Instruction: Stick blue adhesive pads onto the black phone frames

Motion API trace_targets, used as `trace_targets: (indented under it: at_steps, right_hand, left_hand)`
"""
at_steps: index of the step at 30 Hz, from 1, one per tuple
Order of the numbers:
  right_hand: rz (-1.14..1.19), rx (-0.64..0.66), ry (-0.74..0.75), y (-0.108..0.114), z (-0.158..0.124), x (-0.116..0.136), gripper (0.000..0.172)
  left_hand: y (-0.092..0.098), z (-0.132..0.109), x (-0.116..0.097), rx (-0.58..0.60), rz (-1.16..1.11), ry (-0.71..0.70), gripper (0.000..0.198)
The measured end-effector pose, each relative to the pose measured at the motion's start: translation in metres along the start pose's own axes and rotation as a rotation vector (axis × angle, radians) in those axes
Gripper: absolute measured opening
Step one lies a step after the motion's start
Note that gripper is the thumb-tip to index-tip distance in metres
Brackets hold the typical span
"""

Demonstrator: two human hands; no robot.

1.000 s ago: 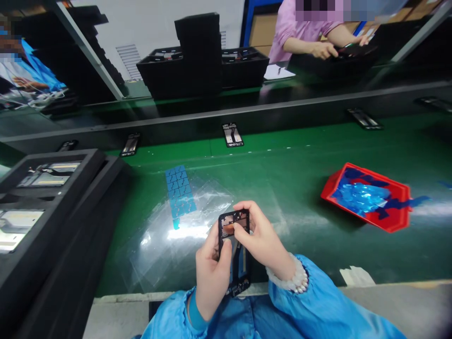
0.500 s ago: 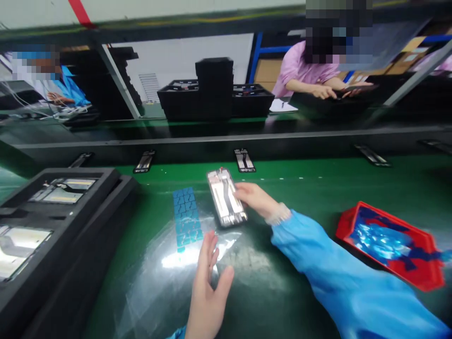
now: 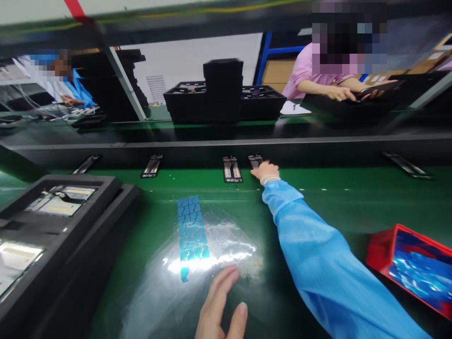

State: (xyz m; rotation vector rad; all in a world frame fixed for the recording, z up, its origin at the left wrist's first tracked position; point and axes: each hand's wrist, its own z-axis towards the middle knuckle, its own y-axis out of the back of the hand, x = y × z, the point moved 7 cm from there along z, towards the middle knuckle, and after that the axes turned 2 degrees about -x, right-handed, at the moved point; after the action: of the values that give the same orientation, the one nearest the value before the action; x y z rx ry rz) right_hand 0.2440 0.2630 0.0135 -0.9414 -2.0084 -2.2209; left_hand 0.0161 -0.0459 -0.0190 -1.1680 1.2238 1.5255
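At the back of the green work surface [image 3: 296,226], my right hand [image 3: 267,171] closes on the near right part of a phone screen assembly [image 3: 254,161], covering much of it. Just left of it lies another phone screen assembly [image 3: 232,169], metal back up, with a dark flex cable down its middle. My left hand [image 3: 223,303] hovers low in front, fingers apart and holding nothing. Beyond its fingertips a sheet of blue stickers [image 3: 192,226] rests on a clear, shiny film [image 3: 155,273].
A black foam tray [image 3: 116,188] with phone screen assemblies stands at left; a red bin [image 3: 383,245] of shiny blue film stands at right. More assemblies [image 3: 152,165] lie along the back ledge. Beyond are black trays [image 3: 223,89] and two people.
My right hand has moved to the back with the phone screen assembly it held up; two assemblies now lie side by side there. My left hand has drawn back slightly. The view has shifted left.
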Motion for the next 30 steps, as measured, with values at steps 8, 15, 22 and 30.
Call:
trace_targets:
  at_steps: [8, 15, 22, 30]
  right_hand:
    - [-0.134, 0.131, 0.355, 0.033, -0.114, -0.040, 0.091]
    - [-0.212, -0.032, 0.705, 0.004, -0.280, -0.102, 0.072]
    - [0.115, -0.014, 1.041, 0.021, -0.305, -0.025, 0.037]
    - [-0.032, 0.266, 1.257, -0.028, -0.325, 0.085, 0.016]
  left_hand:
    - [0.105, 0.049, 0.004, -0.078, 0.413, -0.006, 0.027]
    - [0.100, 0.060, 0.024, 0.329, 0.700, -0.154, 0.049]
    - [0.090, 0.059, 0.036, 0.344, 0.751, -0.197, 0.048]
    - [0.093, 0.064, 0.034, 0.228, 0.696, -0.207, 0.017]
